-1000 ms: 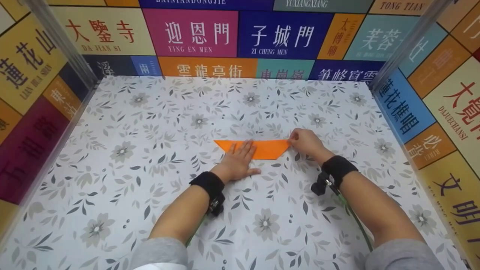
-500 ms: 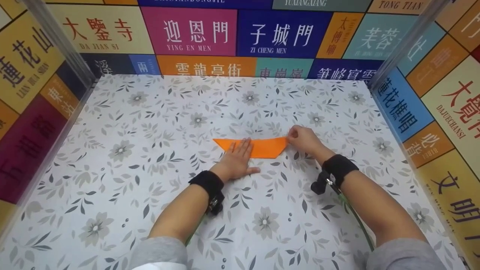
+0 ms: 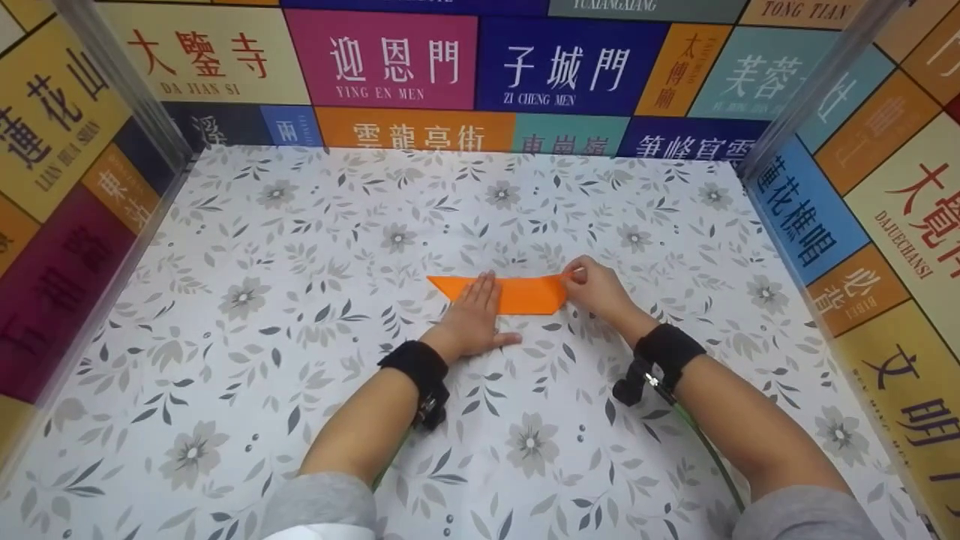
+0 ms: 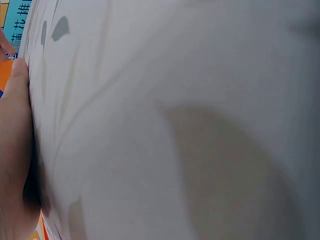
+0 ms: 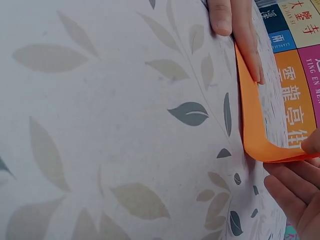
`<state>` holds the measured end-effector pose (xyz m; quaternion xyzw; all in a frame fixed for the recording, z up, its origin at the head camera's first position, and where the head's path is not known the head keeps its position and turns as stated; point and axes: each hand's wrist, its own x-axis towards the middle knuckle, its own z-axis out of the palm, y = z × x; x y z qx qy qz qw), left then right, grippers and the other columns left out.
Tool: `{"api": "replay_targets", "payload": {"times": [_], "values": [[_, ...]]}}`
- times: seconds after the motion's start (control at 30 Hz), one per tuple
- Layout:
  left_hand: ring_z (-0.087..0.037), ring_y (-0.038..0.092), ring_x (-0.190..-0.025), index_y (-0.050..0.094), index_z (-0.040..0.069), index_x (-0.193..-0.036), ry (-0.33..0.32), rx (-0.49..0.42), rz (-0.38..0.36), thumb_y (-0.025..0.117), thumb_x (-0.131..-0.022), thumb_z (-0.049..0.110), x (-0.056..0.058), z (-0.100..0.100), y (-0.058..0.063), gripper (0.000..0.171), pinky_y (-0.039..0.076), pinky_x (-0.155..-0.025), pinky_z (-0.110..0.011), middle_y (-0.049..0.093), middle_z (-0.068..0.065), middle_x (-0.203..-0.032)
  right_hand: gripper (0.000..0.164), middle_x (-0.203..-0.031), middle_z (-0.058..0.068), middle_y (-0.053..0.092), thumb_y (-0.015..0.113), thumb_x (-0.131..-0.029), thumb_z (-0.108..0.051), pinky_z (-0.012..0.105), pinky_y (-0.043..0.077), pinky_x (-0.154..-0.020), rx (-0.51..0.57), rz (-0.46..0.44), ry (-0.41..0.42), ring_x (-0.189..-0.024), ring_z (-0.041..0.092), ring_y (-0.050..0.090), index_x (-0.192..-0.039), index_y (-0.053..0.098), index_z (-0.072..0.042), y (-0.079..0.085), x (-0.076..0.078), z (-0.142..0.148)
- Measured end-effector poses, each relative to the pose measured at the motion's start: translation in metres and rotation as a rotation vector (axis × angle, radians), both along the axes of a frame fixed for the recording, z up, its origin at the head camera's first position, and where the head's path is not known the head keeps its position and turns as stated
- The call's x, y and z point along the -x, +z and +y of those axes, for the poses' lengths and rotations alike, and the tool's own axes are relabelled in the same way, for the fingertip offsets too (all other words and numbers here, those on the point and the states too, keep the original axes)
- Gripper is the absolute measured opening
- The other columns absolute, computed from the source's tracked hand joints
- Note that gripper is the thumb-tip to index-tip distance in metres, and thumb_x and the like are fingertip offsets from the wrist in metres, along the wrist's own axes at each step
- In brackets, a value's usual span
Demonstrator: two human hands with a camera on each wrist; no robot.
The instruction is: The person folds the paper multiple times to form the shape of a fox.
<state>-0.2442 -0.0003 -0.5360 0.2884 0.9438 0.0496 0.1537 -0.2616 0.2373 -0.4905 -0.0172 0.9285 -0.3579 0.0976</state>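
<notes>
A folded strip of orange paper (image 3: pixel 527 296) lies across the middle of the table, its left end pointed and its right end lifted. My left hand (image 3: pixel 471 319) rests flat over its left part with the fingers straight and the thumb out to the side. At the right end, my right hand (image 3: pixel 596 289) pinches the paper's corner between thumb and fingers. The right wrist view shows the orange paper (image 5: pixel 254 120) curving up off the table into that pinch, the thumb on top and fingers beneath. In the left wrist view the left hand (image 4: pixel 15 145) hides most of the paper.
A white cloth with grey flowers and leaves covers the table (image 3: pixel 337 420). Panels with coloured blocks of lettering (image 3: pixel 382 64) stand along the back and both sides. Black straps (image 3: pixel 671 352) with small cameras and green cables sit on both wrists.
The right hand has moved slightly left, bringing the paper's right end up and inward so the strip bends there. My left hand stays on the paper, its fingers now closer together.
</notes>
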Motion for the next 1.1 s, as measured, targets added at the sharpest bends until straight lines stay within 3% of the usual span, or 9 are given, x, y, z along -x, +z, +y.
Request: {"api": "replay_targets", "payload": {"times": [0.13, 0.23, 0.4, 0.53, 0.67, 0.77, 0.9, 1.0, 1.1], "values": [[-0.03, -0.006, -0.151, -0.003, 0.004, -0.155, -0.02, 0.019, 0.018, 0.028, -0.091, 0.074, 0.001, -0.001, 0.002, 0.1, 0.001, -0.123, -0.04, -0.01, -0.014, -0.163, 0.035, -0.127, 0.023, 0.062, 0.057, -0.095, -0.02, 0.043, 0.049, -0.096, 0.039, 0.003, -0.007, -0.117, 0.035, 0.058, -0.125, 0.062, -0.002, 0.003, 0.001, 0.0], [-0.031, -0.006, -0.151, -0.004, 0.009, -0.156, -0.048, 0.053, 0.042, 0.024, -0.092, 0.074, 0.0, -0.001, 0.003, 0.095, 0.002, -0.123, -0.042, -0.011, -0.007, -0.164, 0.038, -0.128, 0.021, 0.061, 0.057, -0.095, -0.018, 0.044, 0.047, -0.099, 0.05, -0.006, 0.008, -0.117, 0.034, 0.057, -0.129, 0.061, -0.002, 0.003, 0.0, -0.001], [-0.033, -0.006, -0.15, -0.004, 0.014, -0.156, -0.076, 0.087, 0.053, 0.021, -0.093, 0.072, -0.001, -0.001, 0.006, 0.089, 0.002, -0.123, -0.044, -0.011, -0.001, -0.164, 0.037, -0.125, 0.018, 0.064, 0.056, -0.096, -0.018, 0.035, 0.05, -0.087, 0.018, -0.02, 0.016, -0.101, 0.027, 0.061, -0.128, 0.062, -0.002, 0.001, -0.002, -0.003], [-0.034, -0.006, -0.15, -0.004, 0.013, -0.156, -0.081, 0.101, 0.046, 0.022, -0.094, 0.071, -0.001, 0.0, 0.009, 0.089, 0.003, -0.122, -0.045, -0.011, -0.002, -0.164, 0.031, -0.118, 0.018, 0.068, 0.055, -0.095, -0.014, 0.029, 0.049, -0.078, -0.027, 0.024, 0.02, -0.088, 0.023, 0.061, -0.12, 0.067, 0.0, 0.0, -0.005, -0.006], [-0.032, -0.004, -0.151, -0.003, 0.01, -0.156, -0.081, 0.103, 0.044, 0.024, -0.094, 0.07, -0.002, 0.002, 0.011, 0.09, 0.004, -0.122, -0.045, -0.009, -0.005, -0.164, 0.031, -0.116, 0.017, 0.069, 0.053, -0.097, -0.015, 0.032, 0.049, -0.075, -0.07, 0.086, 0.056, -0.08, 0.023, 0.06, -0.12, 0.067, 0.0, 0.001, -0.011, -0.01], [-0.029, -0.004, -0.151, -0.002, 0.01, -0.156, -0.077, 0.105, 0.046, 0.025, -0.094, 0.07, -0.001, 0.003, 0.011, 0.091, 0.005, -0.122, -0.045, -0.008, -0.007, -0.164, 0.032, -0.118, 0.014, 0.069, 0.052, -0.099, -0.018, 0.037, 0.052, -0.082, -0.119, 0.142, 0.097, -0.086, 0.023, 0.063, -0.124, 0.066, -0.005, 0.002, -0.017, -0.015], [-0.023, -0.007, -0.151, -0.004, 0.01, -0.156, -0.072, 0.118, 0.038, 0.022, -0.093, 0.072, 0.002, 0.004, 0.006, 0.092, 0.002, -0.122, -0.046, -0.01, -0.006, -0.164, 0.033, -0.095, 0.012, 0.072, 0.053, -0.099, -0.021, 0.036, 0.052, -0.072, -0.214, 0.221, 0.142, -0.076, 0.023, 0.062, -0.128, 0.064, -0.01, 0.002, -0.027, -0.022], [-0.023, -0.008, -0.151, -0.005, 0.008, -0.155, -0.069, 0.119, 0.033, 0.022, -0.093, 0.073, 0.003, 0.004, 0.003, 0.094, 0.001, -0.122, -0.045, -0.011, -0.007, -0.163, 0.033, -0.077, 0.012, 0.067, 0.054, -0.098, -0.019, 0.035, 0.046, -0.061, -0.257, 0.279, 0.172, -0.064, 0.024, 0.055, -0.128, 0.064, -0.011, 0.001, -0.033, -0.026], [-0.024, -0.007, -0.151, -0.004, 0.005, -0.155, -0.075, 0.116, 0.033, 0.022, -0.093, 0.072, 0.002, 0.003, 0.005, 0.095, 0.002, -0.123, -0.043, -0.011, -0.011, -0.163, 0.033, -0.089, 0.014, 0.072, 0.055, -0.097, -0.017, 0.038, 0.051, -0.068, -0.265, 0.33, 0.204, -0.072, 0.024, 0.062, -0.128, 0.065, -0.011, 0.0, -0.037, -0.028]]}}
